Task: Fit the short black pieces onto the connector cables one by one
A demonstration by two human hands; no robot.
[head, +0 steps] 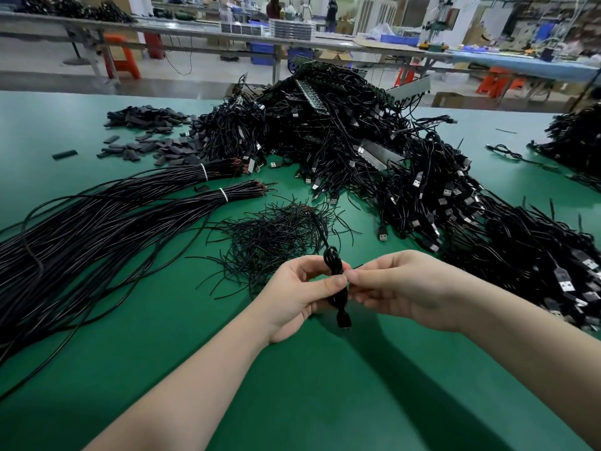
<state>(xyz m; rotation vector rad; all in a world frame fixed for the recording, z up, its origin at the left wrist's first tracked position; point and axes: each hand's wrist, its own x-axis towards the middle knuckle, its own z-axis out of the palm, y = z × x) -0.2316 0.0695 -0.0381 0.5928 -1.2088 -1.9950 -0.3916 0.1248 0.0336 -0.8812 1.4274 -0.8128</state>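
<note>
Both hands meet above the green mat (292, 402): the left hand (304, 296) grips a coiled connector cable (338, 288), the right hand (403, 288) pinches beside it. Light and floppy, it is best held near its plug. Short black pieces (153, 148) lie far left.

A green worktop (97, 320) fills the foreground, its far edge meeting a pale grey floor (195, 76). Beyond it a long grey bench (195, 30) runs across the hall, with orange stools (122, 56) under it and blue crates (398, 39) on and beneath it. A second bench with a blue top (520, 65) stands at far right. Two people (274, 6) stand in the distance. The lighting is bright and even.
</note>
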